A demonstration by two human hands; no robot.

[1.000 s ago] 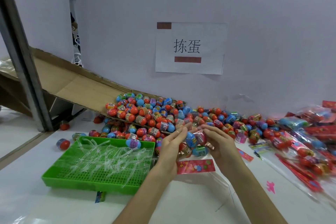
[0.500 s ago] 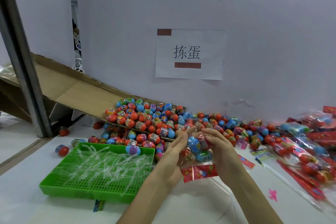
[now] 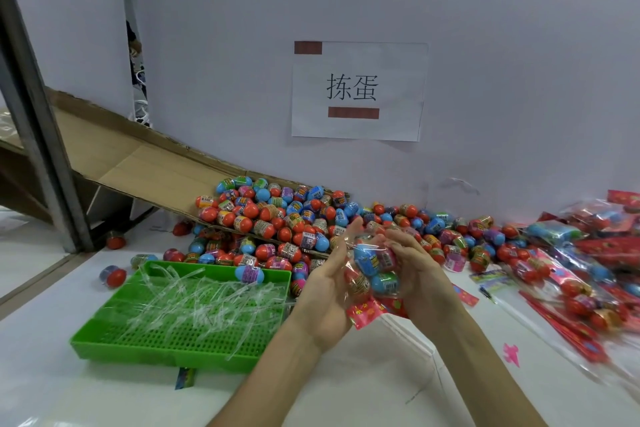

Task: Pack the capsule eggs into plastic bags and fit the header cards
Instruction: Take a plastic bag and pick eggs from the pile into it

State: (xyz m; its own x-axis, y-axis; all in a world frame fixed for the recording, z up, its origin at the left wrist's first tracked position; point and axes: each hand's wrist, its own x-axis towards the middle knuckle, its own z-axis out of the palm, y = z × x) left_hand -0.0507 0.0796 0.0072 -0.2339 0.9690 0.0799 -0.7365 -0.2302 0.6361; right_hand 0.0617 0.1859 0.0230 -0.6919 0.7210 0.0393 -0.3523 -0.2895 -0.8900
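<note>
Your left hand [image 3: 323, 289] presses straight fingers [image 3: 341, 241] against the plastic bag [image 3: 382, 284] of capsule eggs [image 3: 363, 258]; your right hand [image 3: 420, 276] curls around it. The bag hangs above the table [image 3: 381, 378], red header card [image 3: 367, 311] below.

left hand [image 3: 329, 291] flattened, against bag [image 3: 375, 267] (fingers [image 3: 347, 238] straight)

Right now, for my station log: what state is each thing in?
plastic bag: holds several eggs, held between both hands
header card: red, at the bag's lower end
left hand: fingers straight, flat against the bag
right hand: curled round the bag
green tray: holds clear strips
loose eggs: heaped at the cardboard chute's foot
</note>
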